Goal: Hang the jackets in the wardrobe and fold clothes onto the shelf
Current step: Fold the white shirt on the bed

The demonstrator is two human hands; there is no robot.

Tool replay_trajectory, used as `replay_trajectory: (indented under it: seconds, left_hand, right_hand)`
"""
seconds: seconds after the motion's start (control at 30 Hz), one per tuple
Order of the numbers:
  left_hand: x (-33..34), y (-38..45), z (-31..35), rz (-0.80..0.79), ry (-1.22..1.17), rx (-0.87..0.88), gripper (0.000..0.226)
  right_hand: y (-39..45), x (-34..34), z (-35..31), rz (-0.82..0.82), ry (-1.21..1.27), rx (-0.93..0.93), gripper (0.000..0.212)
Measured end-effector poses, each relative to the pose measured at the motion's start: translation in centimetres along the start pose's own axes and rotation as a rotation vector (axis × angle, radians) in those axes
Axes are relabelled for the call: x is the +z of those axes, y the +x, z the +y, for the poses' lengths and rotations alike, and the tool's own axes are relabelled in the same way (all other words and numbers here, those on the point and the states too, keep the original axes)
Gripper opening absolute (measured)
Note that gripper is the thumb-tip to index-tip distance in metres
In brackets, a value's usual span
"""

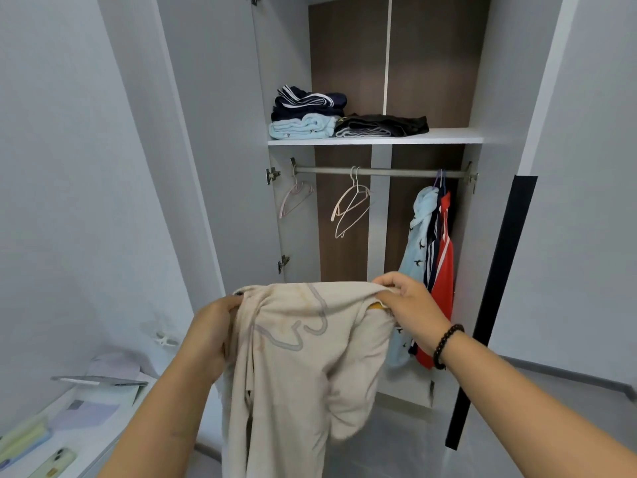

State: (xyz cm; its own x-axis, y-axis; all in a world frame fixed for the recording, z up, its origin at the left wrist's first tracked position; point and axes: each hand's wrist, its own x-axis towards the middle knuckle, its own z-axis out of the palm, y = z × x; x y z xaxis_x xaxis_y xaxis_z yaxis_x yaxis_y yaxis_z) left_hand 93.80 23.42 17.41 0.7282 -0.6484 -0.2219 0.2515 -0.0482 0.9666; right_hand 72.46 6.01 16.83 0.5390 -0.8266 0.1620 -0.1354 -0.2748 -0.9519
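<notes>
A cream garment [303,367] with faint grey and yellow markings hangs in front of me, stretched between both hands. My left hand [210,336] grips its left top edge. My right hand [410,305], with a dark bead bracelet on the wrist, pinches the right top edge. Beyond it stands the open wardrobe. Its white shelf [448,136] carries folded clothes: a navy striped piece on a light blue one [303,127], and a black pile [386,125]. On the rail [396,172] hang a light blue jacket [418,236] and a red and navy jacket [443,270].
Empty pale hangers [351,208] hang mid-rail, another hanger [296,198] at the left end. The wardrobe's right door edge has a black strip [496,305]. A white table [100,439] at lower left holds papers and phones [55,462].
</notes>
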Motion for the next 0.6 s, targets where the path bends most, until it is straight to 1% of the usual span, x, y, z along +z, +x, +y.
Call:
replay_trajectory:
  seconds: [0.07, 0.1, 0.17, 0.2, 0.23, 0.27, 0.3, 0.37, 0.4, 0.47, 0.5, 0.6]
  left_hand:
    - [1.1, -0.7, -0.9, 0.009, 0.237, -0.005, 0.032]
    - [1.9, -1.4, -1.4, -0.023, 0.338, 0.001, 0.044]
    - [3.7, -2.7, -2.5, -0.172, 0.439, 0.046, 0.084]
    - [4.6, -3.4, -2.9, -0.259, 0.462, 0.098, 0.092]
    - [5.5, -4.0, -3.3, -0.334, 0.471, 0.174, 0.088]
    - [6.4, -4.3, -3.8, -0.378, 0.484, 0.257, 0.076]
    - [7.3, -4.6, -4.0, -0.389, 0.49, 0.34, 0.065]
    - [8.4, -4.8, -4.1, -0.333, 0.465, 0.445, 0.045]
    - [8.7, -4.8, -3.9, -0.3, 0.455, 0.46, 0.034]
    - [8.7, -4.8, -3.6, -0.289, 0.473, 0.494, 0.017]
    - [8.5, -4.8, -3.4, -0.285, 0.504, 0.528, 0.015]
    - [8.3, -4.5, -2.7, -0.215, 0.567, 0.613, 0.02]
  right_hand:
    - [0.7, 0.2, -1.7, 0.002, 0.087, 0.029, 0.011]
    - [1.0, 0.4, -2.6, 0.0, 0.121, 0.029, 0.011]
    - [1.5, 1.0, -4.2, -0.019, 0.132, -0.004, 0.007]
    - [1.6, 1.4, -4.9, -0.038, 0.108, -0.028, 0.005]
    - [1.5, 1.8, -5.4, -0.067, 0.066, -0.048, 0.005]
    - [1.4, 2.2, -5.7, -0.11, 0.014, -0.062, 0.006]
    - [1.2, 2.6, -5.9, -0.164, -0.039, -0.067, 0.008]
    - [0.7, 2.7, -5.9, -0.26, -0.118, -0.07, 0.012]
    - [0.6, 2.4, -5.8, -0.29, -0.148, -0.079, 0.015]
    - [0.5, 1.3, -5.6, -0.324, -0.251, -0.122, 0.021]
    - [0.5, 0.6, -5.5, -0.324, -0.31, -0.145, 0.026]
    - [0.5, -1.2, -5.1, -0.275, -0.396, -0.207, 0.043]
